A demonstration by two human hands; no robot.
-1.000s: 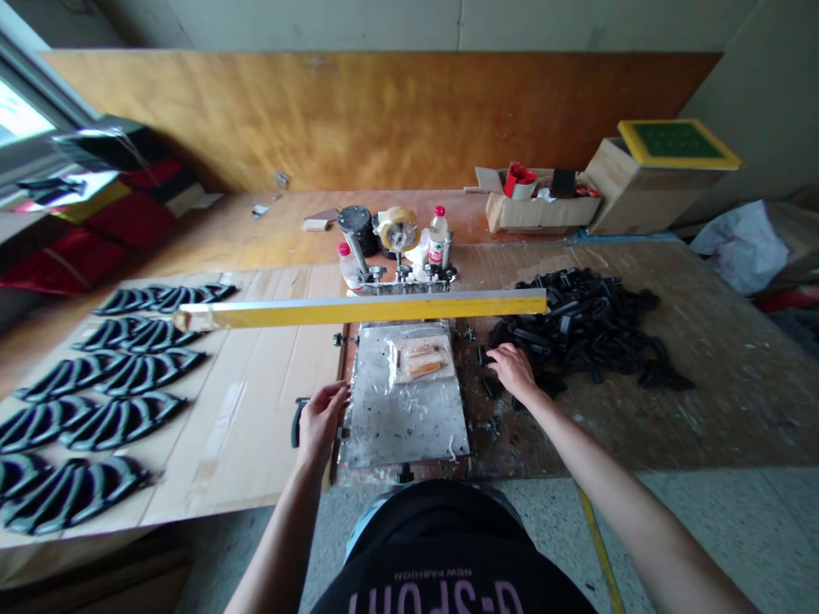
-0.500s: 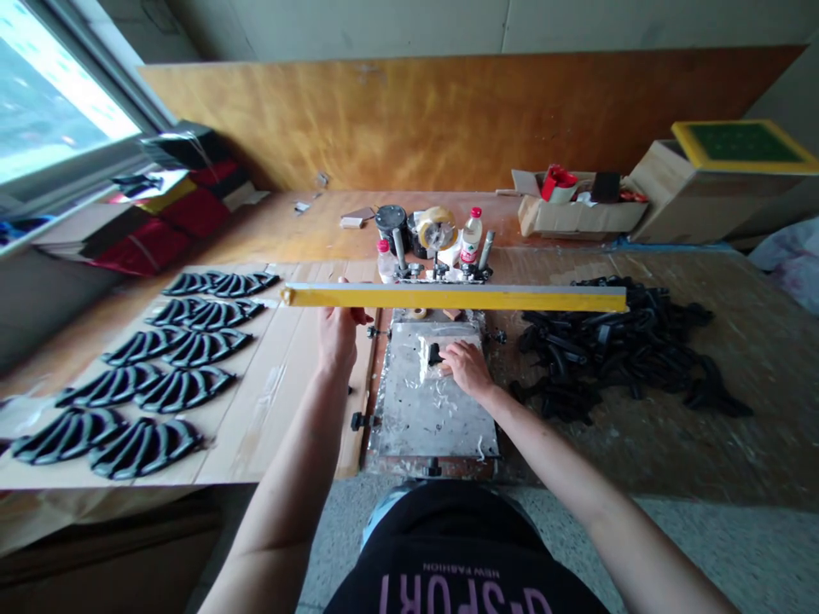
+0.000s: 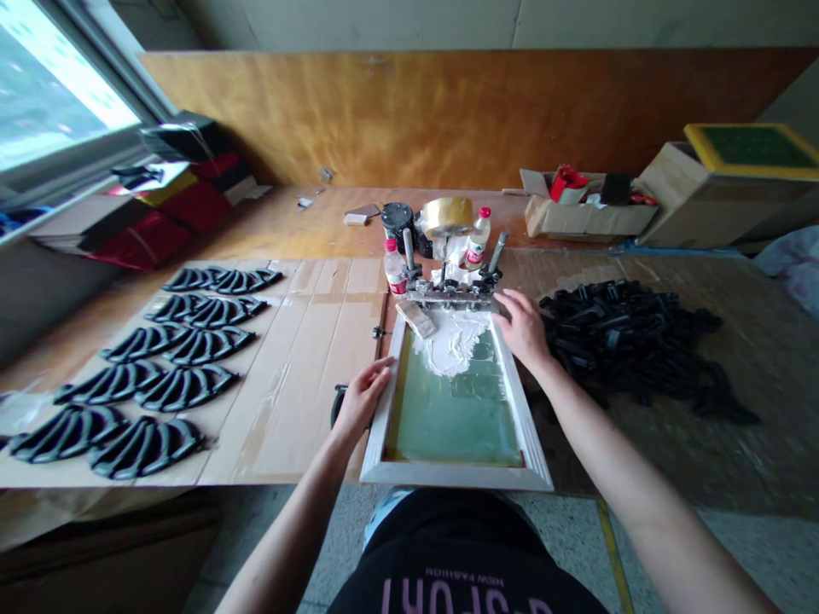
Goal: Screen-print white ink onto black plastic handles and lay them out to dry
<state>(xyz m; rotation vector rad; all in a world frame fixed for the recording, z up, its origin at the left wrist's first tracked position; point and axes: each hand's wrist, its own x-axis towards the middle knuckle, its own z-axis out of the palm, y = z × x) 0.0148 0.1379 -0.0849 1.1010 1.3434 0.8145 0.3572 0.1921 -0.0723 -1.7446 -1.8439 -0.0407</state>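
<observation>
Table: we see the brown tabletop (image 3: 653, 460) spanning the scene, with a wooden board (image 3: 384, 119) standing along its far edge.
Cardboard: a flat sheet (image 3: 300, 367) covers the left part of the table; on it lie black ribbed pieces (image 3: 187, 389), shaped like fans and set in rows.
Black parts: a loose heap (image 3: 630, 341) lies on the table to the right, beyond our right hand.
Frame: the pale frame (image 3: 454, 475), with its green screen (image 3: 441, 426), lies directly in front of us, between cardboard and heap.
Left hand: our left hand (image 3: 364, 399) is at the frame's left rail, its fingers slightly bent with the tips at the edge; we cannot tell whether they grip it.
Right hand: our right hand (image 3: 523, 331) reaches to the frame's far right corner, thumb and fingers parted, with no object visible between them.
Clamp: a metal bar (image 3: 451, 298) crosses the frame's far end, near two red-capped bottles (image 3: 477, 245) and a tape roll (image 3: 446, 217).
Paste: white paste (image 3: 446, 356) spreads over the far part of the screen.
Block: a pale, flat block (image 3: 415, 321) rests aslant at the far left corner, beside the paste.
</observation>
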